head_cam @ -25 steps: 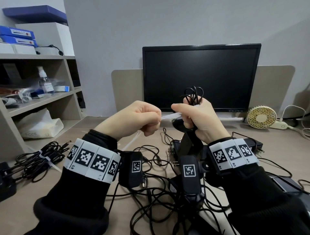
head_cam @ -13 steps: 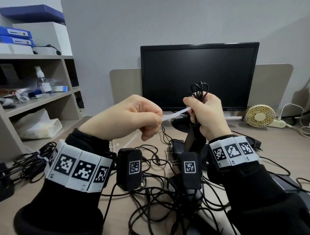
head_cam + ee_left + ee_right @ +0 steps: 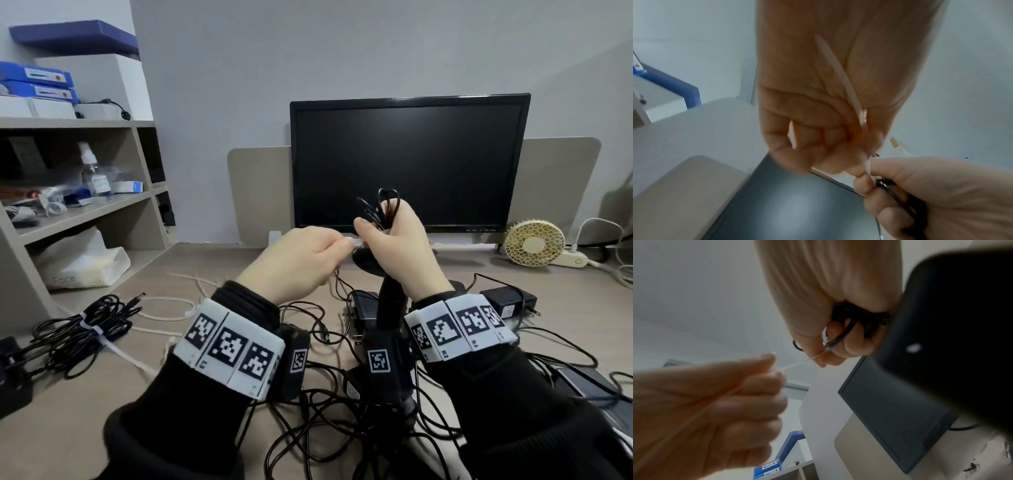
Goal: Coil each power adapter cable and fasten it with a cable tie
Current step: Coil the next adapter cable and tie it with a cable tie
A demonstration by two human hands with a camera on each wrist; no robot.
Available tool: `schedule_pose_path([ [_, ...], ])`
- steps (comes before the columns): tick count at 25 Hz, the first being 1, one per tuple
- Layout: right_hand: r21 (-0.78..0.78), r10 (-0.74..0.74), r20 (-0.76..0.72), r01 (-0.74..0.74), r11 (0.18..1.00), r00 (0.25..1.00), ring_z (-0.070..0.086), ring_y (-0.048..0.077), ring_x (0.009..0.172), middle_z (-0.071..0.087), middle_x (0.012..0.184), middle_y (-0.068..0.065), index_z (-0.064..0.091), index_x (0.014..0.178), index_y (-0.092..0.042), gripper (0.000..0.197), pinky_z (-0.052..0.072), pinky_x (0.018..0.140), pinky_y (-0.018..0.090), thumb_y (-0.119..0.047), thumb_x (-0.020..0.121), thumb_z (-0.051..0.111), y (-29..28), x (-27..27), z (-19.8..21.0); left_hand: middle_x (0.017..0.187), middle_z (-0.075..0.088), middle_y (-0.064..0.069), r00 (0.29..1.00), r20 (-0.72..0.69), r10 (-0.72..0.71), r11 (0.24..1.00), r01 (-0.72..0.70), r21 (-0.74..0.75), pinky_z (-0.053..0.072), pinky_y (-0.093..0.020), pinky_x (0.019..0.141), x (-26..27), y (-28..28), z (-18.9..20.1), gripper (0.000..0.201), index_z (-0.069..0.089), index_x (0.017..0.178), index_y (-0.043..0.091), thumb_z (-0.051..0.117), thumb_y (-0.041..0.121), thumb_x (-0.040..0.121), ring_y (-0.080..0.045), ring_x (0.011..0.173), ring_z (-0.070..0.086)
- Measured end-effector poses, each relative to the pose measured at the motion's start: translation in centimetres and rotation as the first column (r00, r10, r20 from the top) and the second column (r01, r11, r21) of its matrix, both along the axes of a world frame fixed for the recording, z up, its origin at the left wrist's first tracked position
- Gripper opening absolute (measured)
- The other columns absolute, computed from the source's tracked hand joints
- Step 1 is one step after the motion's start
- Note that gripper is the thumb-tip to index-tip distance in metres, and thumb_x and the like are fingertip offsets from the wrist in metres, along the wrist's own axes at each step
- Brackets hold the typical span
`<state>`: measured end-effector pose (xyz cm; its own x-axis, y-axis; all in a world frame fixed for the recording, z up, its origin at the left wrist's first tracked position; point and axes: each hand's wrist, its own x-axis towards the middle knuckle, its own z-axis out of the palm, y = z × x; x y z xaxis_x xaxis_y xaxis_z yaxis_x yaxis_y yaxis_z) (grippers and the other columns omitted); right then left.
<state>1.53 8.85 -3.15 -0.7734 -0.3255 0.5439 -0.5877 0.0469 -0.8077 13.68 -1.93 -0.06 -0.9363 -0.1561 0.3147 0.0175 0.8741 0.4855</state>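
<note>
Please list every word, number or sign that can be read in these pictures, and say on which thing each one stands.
"Face": on the white bag on the lowest shelf; faint.
"R2": on the right wristband; tiny, uncertain.
Square black-and-white codes, no words: on both wristbands and both wrist cameras.
Blue boxes, spray bottle, adapter: labels too small to read.

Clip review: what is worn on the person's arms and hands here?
Both hands, left hand and right hand, are bare, without gloves. Black long sleeves cover both arms. Each wrist carries a white band printed with square black-and-white markers, and a black camera unit with its own marker.
</note>
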Motion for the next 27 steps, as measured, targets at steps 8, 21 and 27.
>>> schedule_pose_path([
  [8, -0.174, 0.017, -0.07, -0.029, 0.984, 0.997, 0.054, 0.014, 0.063, 0.053, 0.071, -0.005, 0.049, 0.078, -0.021, 0.02, 0.048, 0.06, 0.028, -0.02, 0.084, 0.067, 0.3, 1.4, 2.7, 0.054, 0.045, 0.005, 0.96, -0.234, -0.156, 0.964, 0.2, 0.175, 0.042, -0.03, 0.063, 2.0, -0.7, 0.9, 0.039, 0.047, 0.061, 0.012, 0.049, 0.036, 0.092, -0.009, 0.053, 0.045],
  [21, -0.641, 0.838, 0.32, -0.55, 0.535, 0.443, 0.047, 0.013, 0.047, 0.048, 0.076, 0.009, 0.029, 0.102, -0.014, 0.03, 0.04, 0.046, 0.025, 0.01, 0.09, 0.044, -11.7, 14.0, 7.7, 0.119, 0.063, -0.005, 0.999, 0.048, -0.003, 0.882, -0.02, 0.471, 0.048, -0.048, 0.098, 13.3, -10.4, -2.3, 0.064, 0.055, 0.122, 0.02, 0.074, 0.045, 0.065, -0.02, 0.109, 0.063],
  [27, -0.314, 0.635, 0.555, -0.572, 0.758, 0.538, 0.064, 0.018, 0.09, 0.063, 0.106, 0.009, 0.049, 0.111, -0.011, 0.017, 0.05, 0.071, 0.033, -0.01, 0.094, 0.052, -18.7, 17.6, 4.9, 0.11, 0.062, 0.004, 0.892, -0.051, 0.448, 0.861, -0.416, 0.293, 0.047, -0.033, 0.093, 22.9, -18.4, -1.8, 0.047, 0.054, 0.12, 0.027, 0.075, 0.031, 0.079, -0.016, 0.106, 0.06],
])
